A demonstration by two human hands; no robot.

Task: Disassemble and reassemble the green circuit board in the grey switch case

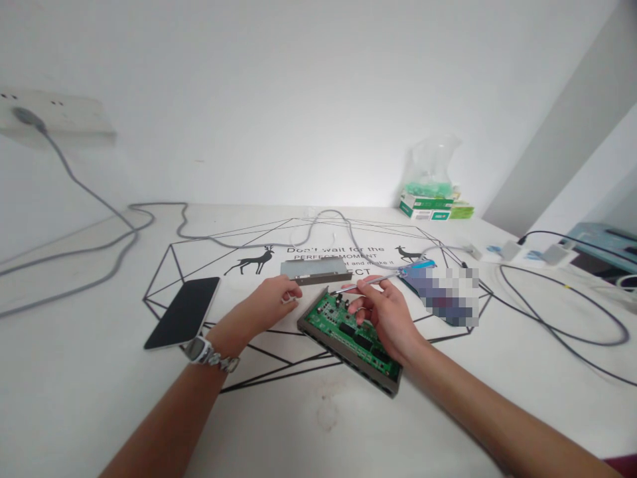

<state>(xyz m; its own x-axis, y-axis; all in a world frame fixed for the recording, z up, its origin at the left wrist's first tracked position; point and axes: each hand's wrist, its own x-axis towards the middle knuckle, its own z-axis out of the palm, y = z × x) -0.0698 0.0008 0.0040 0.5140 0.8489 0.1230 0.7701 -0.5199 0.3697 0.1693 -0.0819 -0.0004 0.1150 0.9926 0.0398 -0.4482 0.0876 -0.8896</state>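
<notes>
My right hand (381, 312) grips a screwdriver (365, 281) by its long metal shaft. The shaft's tip points left, at the corner of an opened metal case with a green circuit board (338, 323), and the blue handle extends to the right beyond my fingers. Part of the board is hidden under that hand. Left of the case, my left hand (271, 302) hovers low over the table, fingers loosely curled, a gap between thumb and index finger, nothing visible in it. Just beyond its fingertips lies a grey metal cover (318, 271).
A dark-screened phone or tablet (184, 312) lies on the left. Right of the case is a partly blurred blue packet (438, 292). A grey cable (269, 245) crosses the back; a power strip (522, 252) and black cable (552, 325) are right. Boxes (425, 204) stand against the wall.
</notes>
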